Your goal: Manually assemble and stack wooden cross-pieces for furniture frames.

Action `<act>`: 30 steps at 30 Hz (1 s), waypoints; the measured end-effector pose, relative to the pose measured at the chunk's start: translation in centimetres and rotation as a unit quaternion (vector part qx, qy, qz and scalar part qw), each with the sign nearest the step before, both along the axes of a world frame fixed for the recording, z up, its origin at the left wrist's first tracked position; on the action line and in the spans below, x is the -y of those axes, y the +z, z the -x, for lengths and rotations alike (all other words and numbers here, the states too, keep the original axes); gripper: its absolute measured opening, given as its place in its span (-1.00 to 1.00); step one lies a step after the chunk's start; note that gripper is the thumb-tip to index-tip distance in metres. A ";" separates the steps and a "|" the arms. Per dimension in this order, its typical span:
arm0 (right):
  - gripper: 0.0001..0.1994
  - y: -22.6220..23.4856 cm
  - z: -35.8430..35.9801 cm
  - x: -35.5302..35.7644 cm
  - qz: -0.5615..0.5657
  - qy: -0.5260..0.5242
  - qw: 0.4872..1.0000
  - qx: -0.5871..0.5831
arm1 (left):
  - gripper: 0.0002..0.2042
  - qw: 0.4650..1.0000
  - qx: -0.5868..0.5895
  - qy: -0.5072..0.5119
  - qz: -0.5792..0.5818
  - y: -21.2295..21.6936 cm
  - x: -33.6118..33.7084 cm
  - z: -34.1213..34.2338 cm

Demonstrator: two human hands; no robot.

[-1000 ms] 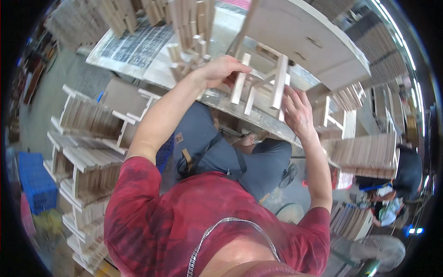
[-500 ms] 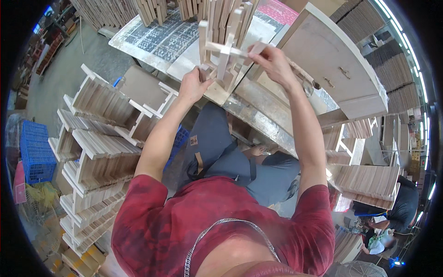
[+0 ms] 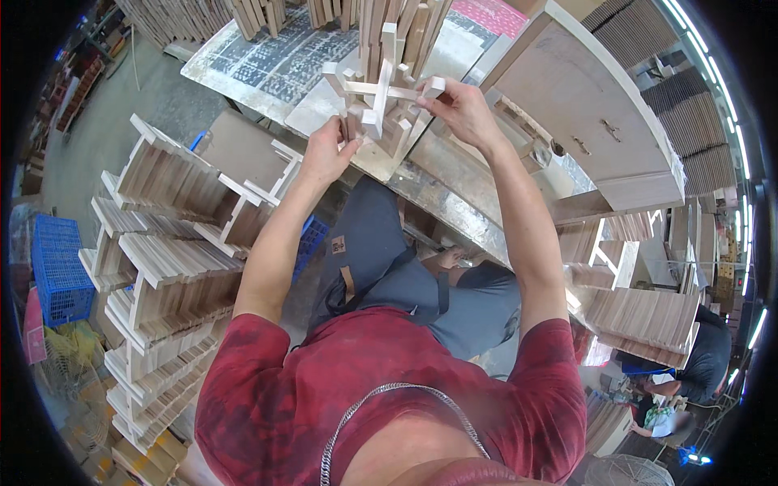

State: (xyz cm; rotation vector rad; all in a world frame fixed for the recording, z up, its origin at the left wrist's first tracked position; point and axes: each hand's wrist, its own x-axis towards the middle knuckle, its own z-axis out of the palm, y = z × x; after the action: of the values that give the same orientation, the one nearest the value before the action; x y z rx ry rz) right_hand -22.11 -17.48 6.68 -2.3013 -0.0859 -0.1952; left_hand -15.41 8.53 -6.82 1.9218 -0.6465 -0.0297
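I wear a short-sleeved red shirt (image 3: 389, 389) mottled with darker patches, a thin silver chain (image 3: 381, 405) hanging at my neck, and grey-blue trousers (image 3: 405, 275) with dark straps and a small tan patch. My forearms are bare.

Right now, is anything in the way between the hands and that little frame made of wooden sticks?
No. Both hands already touch the wooden stick frame: the left hand grips its lower left part, and the right hand holds the right end of a stick. Nothing visible sits between them.
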 end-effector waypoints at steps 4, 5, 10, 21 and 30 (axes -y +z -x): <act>-0.75 -1.2 -0.3 -0.2 0.057 0.021 0.998 -0.001 | -0.65 1.000 -0.011 0.000 -0.004 0.3 -0.4 0.4; -0.72 -1.3 -0.2 -0.5 0.042 0.009 0.999 -0.017 | -0.64 1.000 -0.024 -0.006 0.010 0.5 -0.5 0.8; -0.44 -5.4 -0.7 1.2 -0.047 -0.013 0.988 -0.148 | -0.39 0.999 -0.038 -0.038 -0.006 -0.1 -1.1 0.2; -0.47 -4.3 1.3 -2.3 0.003 -0.098 0.995 0.002 | -0.20 0.994 0.003 0.104 -0.038 1.8 1.7 2.4; -0.48 -5.9 1.2 -2.5 -0.019 -0.160 0.987 0.005 | -0.22 0.996 -0.030 0.080 -0.018 0.1 2.2 2.4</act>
State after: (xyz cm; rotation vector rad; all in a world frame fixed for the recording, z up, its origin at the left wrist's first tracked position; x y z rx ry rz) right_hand -23.35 -14.97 0.74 -2.2660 0.2827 -0.3682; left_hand -17.76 6.30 -6.69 1.9938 -0.4539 0.0014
